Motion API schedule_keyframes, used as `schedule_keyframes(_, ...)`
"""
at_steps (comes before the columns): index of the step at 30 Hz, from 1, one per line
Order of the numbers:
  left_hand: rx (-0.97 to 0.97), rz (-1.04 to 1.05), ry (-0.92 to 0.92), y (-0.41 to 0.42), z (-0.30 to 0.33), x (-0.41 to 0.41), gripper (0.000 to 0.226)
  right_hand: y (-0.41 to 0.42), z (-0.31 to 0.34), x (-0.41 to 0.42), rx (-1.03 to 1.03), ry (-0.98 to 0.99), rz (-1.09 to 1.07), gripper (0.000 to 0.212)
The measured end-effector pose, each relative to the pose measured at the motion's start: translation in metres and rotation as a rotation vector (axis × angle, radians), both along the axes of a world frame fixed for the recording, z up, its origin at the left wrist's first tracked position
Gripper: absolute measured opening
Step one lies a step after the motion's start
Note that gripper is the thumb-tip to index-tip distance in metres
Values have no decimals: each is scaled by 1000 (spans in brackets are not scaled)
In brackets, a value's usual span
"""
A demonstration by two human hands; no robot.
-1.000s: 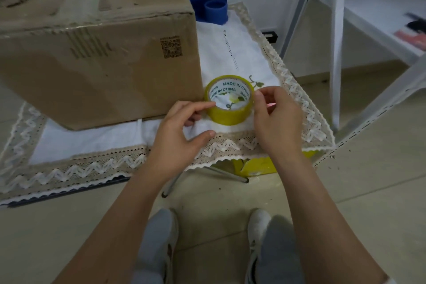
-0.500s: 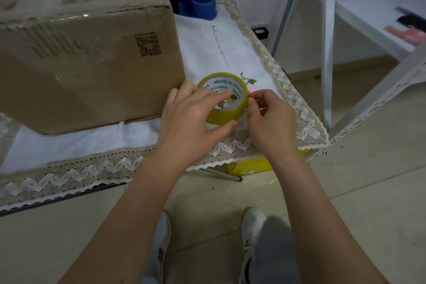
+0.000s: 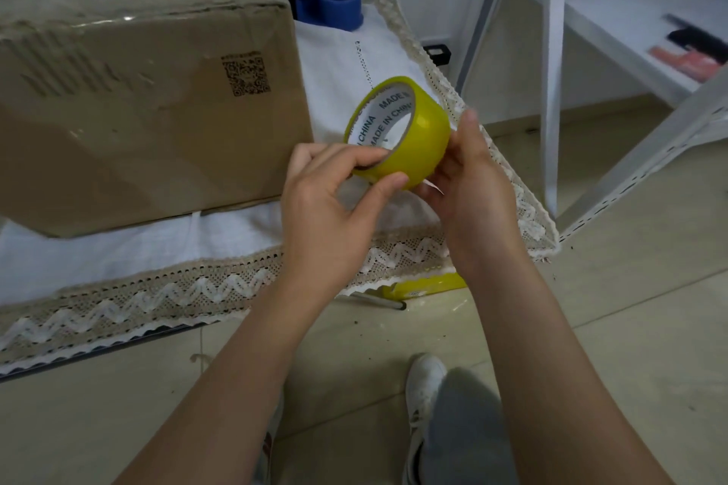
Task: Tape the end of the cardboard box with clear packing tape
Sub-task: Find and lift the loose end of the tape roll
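The cardboard box (image 3: 138,91) is cut off at the top and left edges; items on the white shelf (image 3: 614,24) are blurred.

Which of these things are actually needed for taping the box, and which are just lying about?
For the job:
tape roll, gripped by left hand and right hand
cardboard box

Lying about:
blue tape dispenser
lace-edged cloth
white shelf frame
yellow item under the cloth
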State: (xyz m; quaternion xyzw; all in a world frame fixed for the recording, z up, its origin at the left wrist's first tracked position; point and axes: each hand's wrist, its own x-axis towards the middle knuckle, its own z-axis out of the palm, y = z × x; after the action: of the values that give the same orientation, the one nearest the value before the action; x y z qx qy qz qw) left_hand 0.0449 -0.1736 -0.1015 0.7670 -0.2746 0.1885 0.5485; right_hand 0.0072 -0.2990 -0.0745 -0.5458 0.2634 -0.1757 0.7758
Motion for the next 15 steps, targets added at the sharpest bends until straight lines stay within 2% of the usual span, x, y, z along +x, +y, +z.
schedule_keyframes(4,-51,-65,65,-1,-4,-2,22,3,-1,-2,5,-67,40,41)
schedule_keyframes(7,-133,-79,181,-3,-8,-5,17,4,2,-6,16,-132,102,45)
schedule_keyframes(9,-192,-90,248,-4,-8,-7,12,5,5,-7,-14,-161,131,38)
schedule_keyframes(11,-217,-81,261,-5,-7,-8,15,6,5,-7,-56,-177,173,28)
schedule_keyframes(15,-204,-69,271,-4,-7,-7,20,6,5,-7,-118,-202,244,31)
